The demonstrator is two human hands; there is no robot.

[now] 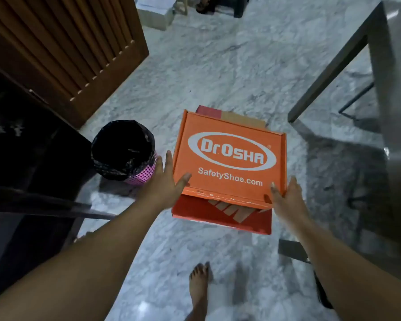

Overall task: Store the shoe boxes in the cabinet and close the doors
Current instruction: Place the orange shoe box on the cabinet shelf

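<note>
Orange shoe box (pixel 229 154) atop a red box (pixel 220 216), left hand (pixel 164 181) and right hand (pixel 287 195) spread flat against its sides.

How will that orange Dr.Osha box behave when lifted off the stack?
The orange Dr.Osha box is flat-sided cardboard, so it is probably stiff and won't roll. It sits askew on the red box, so it may slide. With left hand and right hand on opposite sides, it should lift level.
</note>
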